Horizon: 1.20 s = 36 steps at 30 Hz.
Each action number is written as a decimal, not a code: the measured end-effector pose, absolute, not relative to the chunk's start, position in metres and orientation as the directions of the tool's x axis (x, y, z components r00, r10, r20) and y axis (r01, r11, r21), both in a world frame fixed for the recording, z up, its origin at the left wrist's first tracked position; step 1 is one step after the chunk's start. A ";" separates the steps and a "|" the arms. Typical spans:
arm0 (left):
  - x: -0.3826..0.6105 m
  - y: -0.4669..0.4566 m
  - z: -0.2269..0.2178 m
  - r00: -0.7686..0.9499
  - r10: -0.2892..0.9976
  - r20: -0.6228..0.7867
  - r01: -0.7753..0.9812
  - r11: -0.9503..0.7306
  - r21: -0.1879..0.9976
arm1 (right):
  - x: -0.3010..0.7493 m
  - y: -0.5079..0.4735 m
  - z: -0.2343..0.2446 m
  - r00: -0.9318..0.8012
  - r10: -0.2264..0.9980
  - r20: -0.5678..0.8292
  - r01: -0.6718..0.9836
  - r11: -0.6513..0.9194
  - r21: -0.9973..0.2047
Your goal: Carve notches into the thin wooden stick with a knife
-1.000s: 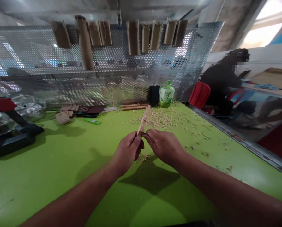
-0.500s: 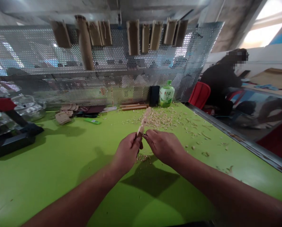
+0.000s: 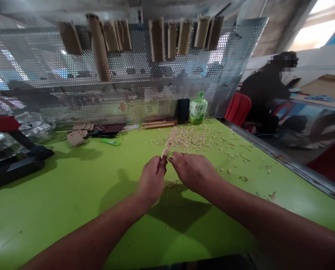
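In the middle of the head view, my left hand [image 3: 153,178] is closed around the near end of a slim, pale carved wooden stick [image 3: 170,143]. The stick points away from me, tilted up, with notches along its length. My right hand [image 3: 194,168] is closed just to the right, apart from the left by a small gap. From its fingers pokes the end of a small dark-tipped tool [image 3: 170,159], close to the stick; the rest is hidden in the fist. Wood shavings [image 3: 191,138] lie beyond the hands, and a small heap of chips [image 3: 170,183] lies beneath them.
On the green table [image 3: 71,202] stand a green-tea bottle [image 3: 198,109] and a black box [image 3: 183,111]. Wooden strips [image 3: 159,125], a green packet [image 3: 110,141] and wood pieces [image 3: 76,138] lie at the back. A black-and-red device [image 3: 15,157] and glass pots are left. A person [image 3: 264,90] sits right.
Both hands and the stick have shifted slightly left in the picture. The gap between the right hand's tool and the stick looks a little wider. The camera view has tilted slightly.
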<state>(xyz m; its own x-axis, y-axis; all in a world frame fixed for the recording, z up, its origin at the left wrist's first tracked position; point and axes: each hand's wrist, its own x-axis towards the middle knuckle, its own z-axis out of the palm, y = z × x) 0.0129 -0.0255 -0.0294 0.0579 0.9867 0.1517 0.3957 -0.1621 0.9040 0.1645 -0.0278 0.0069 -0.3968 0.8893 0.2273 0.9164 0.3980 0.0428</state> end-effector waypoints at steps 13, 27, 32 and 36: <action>0.009 -0.024 -0.021 0.085 0.993 0.080 0.232 -0.097 0.968 | 0.167 -0.022 0.003 -0.374 0.885 0.278 0.921 0.390 -0.003; -0.045 -0.003 0.035 -0.236 0.916 0.325 -0.133 -0.362 0.923 | 0.181 -0.007 -0.002 -0.191 0.966 0.175 0.966 0.216 -0.140; -0.035 -0.005 0.013 0.064 0.984 0.166 -0.181 -0.152 0.972 | 0.176 -0.004 0.000 -0.182 0.933 0.311 0.949 0.249 -0.192; -0.013 -0.015 -0.003 0.199 0.973 0.112 -0.192 -0.073 0.979 | 0.184 -0.005 -0.002 -0.152 0.913 0.377 0.925 0.266 -0.271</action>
<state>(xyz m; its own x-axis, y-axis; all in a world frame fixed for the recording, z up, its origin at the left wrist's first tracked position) -0.0127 -0.0152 -0.0034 0.1995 0.9735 0.1121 -0.1924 -0.0732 0.9786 0.1843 -0.0047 -0.0023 -0.1522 0.9135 0.3774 0.9249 0.2662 -0.2713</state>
